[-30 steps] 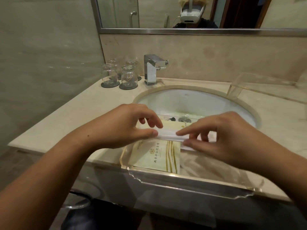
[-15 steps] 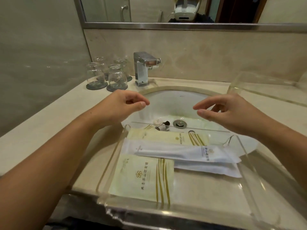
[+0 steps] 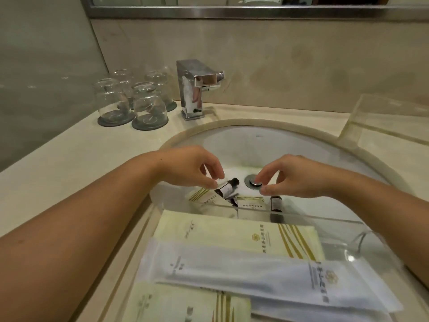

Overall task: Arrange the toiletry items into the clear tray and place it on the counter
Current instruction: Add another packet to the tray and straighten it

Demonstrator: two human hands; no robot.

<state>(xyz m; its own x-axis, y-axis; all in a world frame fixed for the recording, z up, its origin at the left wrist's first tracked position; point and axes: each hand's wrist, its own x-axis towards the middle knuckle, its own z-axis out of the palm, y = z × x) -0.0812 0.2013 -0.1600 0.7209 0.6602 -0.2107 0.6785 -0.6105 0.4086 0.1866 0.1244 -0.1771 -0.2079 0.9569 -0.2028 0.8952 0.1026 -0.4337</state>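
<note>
Head view: beige stone counter (image 3: 76, 159) surrounding white sink (image 3: 290, 145), mirror above. Clear tray (image 3: 362, 231) lying across basin front, holding pale packets (image 3: 232, 233). Left hand (image 3: 192, 168) pinching small dark bottle (image 3: 226, 188); right hand (image 3: 294, 177) fingers hovering apart, empty.

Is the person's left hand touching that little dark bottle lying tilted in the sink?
Cannot tell. In the head view the left hand's fingertips meet the small dark bottle's lower end, but no clear grip or gap shows.

Clear tray (image 3: 311, 216) — packets (image 3: 234, 233) flat inside
</note>
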